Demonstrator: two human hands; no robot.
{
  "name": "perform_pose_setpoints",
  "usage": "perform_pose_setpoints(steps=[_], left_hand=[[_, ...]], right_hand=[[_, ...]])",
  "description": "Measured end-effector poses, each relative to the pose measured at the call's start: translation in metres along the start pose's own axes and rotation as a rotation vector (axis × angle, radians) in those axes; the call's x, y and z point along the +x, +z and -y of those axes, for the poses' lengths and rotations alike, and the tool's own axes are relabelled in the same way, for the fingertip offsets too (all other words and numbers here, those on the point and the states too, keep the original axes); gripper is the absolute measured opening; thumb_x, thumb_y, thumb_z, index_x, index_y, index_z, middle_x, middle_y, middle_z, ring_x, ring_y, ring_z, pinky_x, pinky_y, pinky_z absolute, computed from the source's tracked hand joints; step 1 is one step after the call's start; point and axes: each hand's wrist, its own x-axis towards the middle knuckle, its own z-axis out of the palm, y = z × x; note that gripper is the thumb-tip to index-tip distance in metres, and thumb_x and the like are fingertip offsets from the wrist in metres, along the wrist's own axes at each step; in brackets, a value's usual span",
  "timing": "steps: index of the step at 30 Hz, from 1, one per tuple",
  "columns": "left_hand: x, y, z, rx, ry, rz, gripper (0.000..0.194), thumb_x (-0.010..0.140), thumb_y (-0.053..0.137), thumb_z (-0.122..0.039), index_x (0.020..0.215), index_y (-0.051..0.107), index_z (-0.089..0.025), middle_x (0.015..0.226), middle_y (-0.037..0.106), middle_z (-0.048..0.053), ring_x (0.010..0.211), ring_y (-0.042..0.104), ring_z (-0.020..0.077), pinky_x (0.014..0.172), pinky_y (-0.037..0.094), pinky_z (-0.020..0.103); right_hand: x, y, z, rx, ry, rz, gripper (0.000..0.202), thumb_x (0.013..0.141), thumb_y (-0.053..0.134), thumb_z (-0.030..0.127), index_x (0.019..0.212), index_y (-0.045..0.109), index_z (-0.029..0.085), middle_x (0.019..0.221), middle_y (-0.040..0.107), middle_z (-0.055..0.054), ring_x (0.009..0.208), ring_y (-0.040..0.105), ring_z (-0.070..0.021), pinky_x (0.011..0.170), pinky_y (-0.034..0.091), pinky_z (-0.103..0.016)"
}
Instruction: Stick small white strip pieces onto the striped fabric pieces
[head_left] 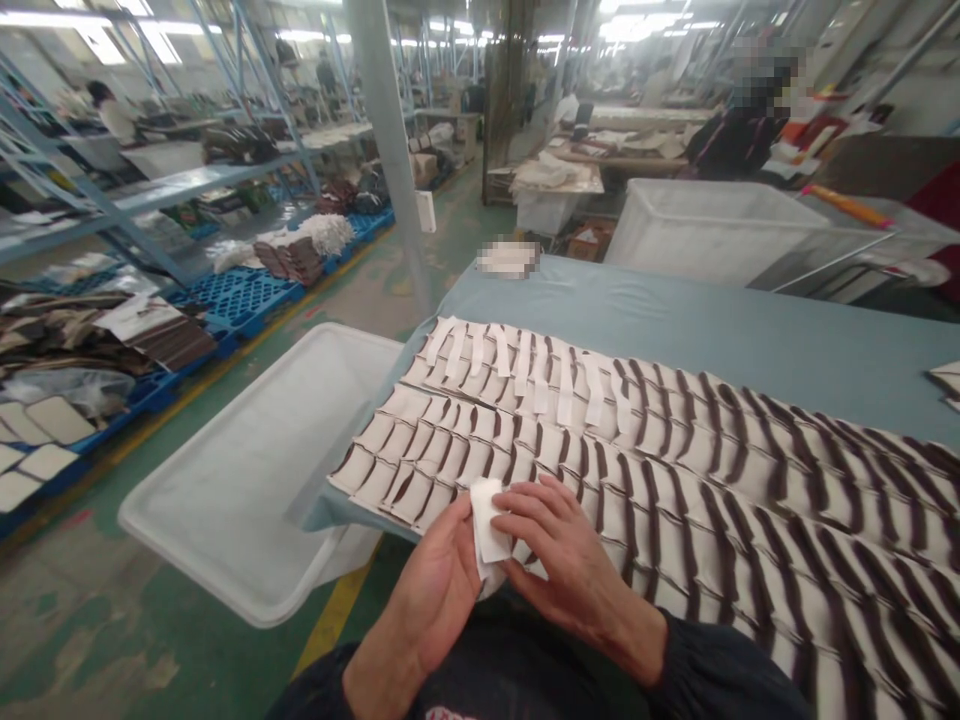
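Note:
Between my two hands, above the near edge of the table, is a small stack of white strips (491,525). My left hand (442,575) cradles the stack from the left, its palm turned up. From the right, the fingers of my right hand (559,540) close over the stack's face. Beyond them, rows of cream fabric pieces with dark brown edges (690,430) overlap across the blue-green table cover (600,290). Several loose white strips (566,385) lie across the far rows. What the fabric pieces are I cannot tell.
A big white plastic bin (225,480) stands against the table's left end. More white bins (712,230) are behind the table. A grey post (394,130) rises past the far left corner. Blue pallets (240,300) with stacked fabric line the left, and a person (739,130) is at the back right.

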Motion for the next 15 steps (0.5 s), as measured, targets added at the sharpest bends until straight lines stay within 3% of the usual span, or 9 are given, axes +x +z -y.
perform_pose_setpoints(steps=[4, 8, 11, 15], left_hand=[[-0.001, -0.005, -0.003, -0.006, -0.023, 0.022, 0.027, 0.101, 0.055, -0.03, 0.108, 0.073, -0.011, 0.122, 0.076, 0.013, 0.126, 0.065, 0.0251, 0.111, 0.051, 0.038], [-0.002, -0.009, -0.003, 0.026, -0.013, -0.009, 0.024, 0.1, 0.06, -0.033, 0.102, 0.075, -0.013, 0.112, 0.079, 0.009, 0.117, 0.068, 0.0219, 0.112, 0.048, 0.035], [-0.003, -0.014, -0.001, 0.134, -0.018, 0.038, 0.038, 0.097, 0.063, -0.045, 0.112, 0.076, -0.012, 0.113, 0.08, 0.011, 0.115, 0.07, 0.026, 0.108, 0.05, 0.037], [-0.003, -0.022, 0.001, 0.312, 0.003, 0.097, 0.051, 0.092, 0.068, -0.051, 0.126, 0.073, -0.013, 0.116, 0.08, 0.014, 0.103, 0.074, 0.0282, 0.091, 0.056, 0.035]], right_hand=[[0.002, 0.009, 0.005, 0.029, 0.042, -0.048, 0.024, 0.089, 0.062, 0.011, 0.108, 0.064, 0.026, 0.113, 0.076, -0.006, 0.112, 0.066, -0.0248, 0.113, 0.042, -0.051], [0.004, 0.012, 0.011, 0.183, 0.188, -0.132, 0.012, 0.096, 0.06, 0.015, 0.097, 0.065, 0.026, 0.1, 0.076, -0.004, 0.1, 0.068, -0.0226, 0.103, 0.048, -0.047], [0.004, 0.015, 0.016, 0.327, 0.413, -0.196, 0.012, 0.099, 0.059, 0.026, 0.091, 0.067, 0.025, 0.09, 0.073, -0.005, 0.09, 0.068, -0.0226, 0.086, 0.056, -0.041], [0.003, 0.017, 0.02, 0.611, 0.855, -0.188, 0.032, 0.097, 0.06, 0.05, 0.083, 0.067, 0.022, 0.082, 0.07, -0.005, 0.073, 0.067, -0.0204, 0.06, 0.06, -0.03]])
